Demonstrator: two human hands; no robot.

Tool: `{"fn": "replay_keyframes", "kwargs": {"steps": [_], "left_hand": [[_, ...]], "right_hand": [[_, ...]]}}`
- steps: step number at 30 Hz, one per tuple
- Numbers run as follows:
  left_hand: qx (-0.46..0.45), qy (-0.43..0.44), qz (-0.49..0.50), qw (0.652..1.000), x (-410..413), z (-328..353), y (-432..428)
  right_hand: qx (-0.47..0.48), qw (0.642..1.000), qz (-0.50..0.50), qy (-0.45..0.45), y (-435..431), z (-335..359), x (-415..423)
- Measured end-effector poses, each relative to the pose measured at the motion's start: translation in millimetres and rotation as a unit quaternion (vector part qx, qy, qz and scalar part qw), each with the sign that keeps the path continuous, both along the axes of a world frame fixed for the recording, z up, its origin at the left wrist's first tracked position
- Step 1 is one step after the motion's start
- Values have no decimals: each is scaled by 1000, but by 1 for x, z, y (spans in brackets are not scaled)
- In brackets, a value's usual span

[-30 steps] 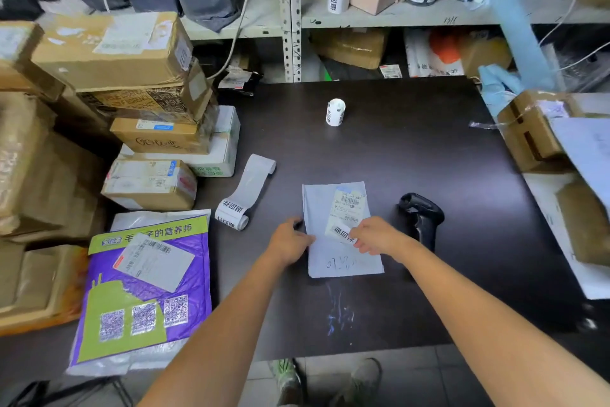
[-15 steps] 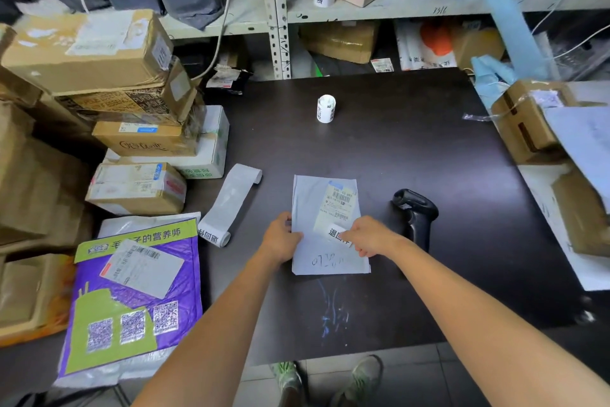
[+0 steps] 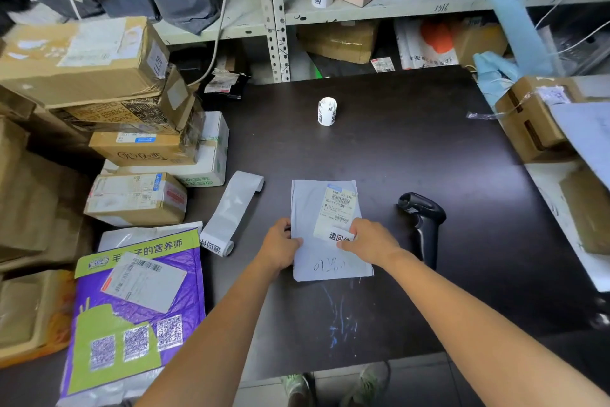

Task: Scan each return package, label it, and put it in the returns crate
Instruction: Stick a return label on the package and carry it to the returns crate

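From the head view, near the front of the dark desk (image 3: 396,149), the grey mailer (image 3: 305,208) lay flat. Your left hand (image 3: 280,249) was curled over its left edge, fingers gripping it. Your right hand (image 3: 373,241) pinched the right end of the return sticker (image 3: 336,235), set at the foot of the shipping label (image 3: 338,207). To my eye, the step wanted the sticker smoothed from one end outward, clear of the barcodes, mailer pinned. The scanner (image 3: 422,218) lay just right of it. I could not pick out the returns crate.
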State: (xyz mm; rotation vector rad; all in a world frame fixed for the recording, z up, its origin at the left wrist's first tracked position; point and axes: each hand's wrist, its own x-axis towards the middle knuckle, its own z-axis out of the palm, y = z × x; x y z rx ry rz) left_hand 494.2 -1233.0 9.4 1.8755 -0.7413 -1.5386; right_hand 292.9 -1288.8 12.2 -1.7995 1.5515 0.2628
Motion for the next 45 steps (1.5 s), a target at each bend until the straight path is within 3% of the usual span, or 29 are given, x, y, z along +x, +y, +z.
{"fn": "replay_keyframes", "kwargs": {"steps": [5,12,21,25,29,37,45], "left_hand": [[2,3,-12,1000,1,2,-2],[5,10,-13,1000,7,9,-3],[-7,28,-8,1000,16,41,-11],[-24,35,3,999,15,62,-10],[-43,23,37,998,15,84,5],[-79,-55,185,978,24,134,80],[-125,-122,366,914,53,185,243]], "right_hand": [[-26,999,-11,28,1,-3,1],[-53,992,-118,14,-9,0,-9],[6,959,-223,-175,-16,17,7],[-33,957,-225,-182,-16,38,18],[-57,972,-168,-157,-18,58,25],[-67,964,-5,-258,-3,103,52],[-60,928,195,-311,105,163,143]]}}
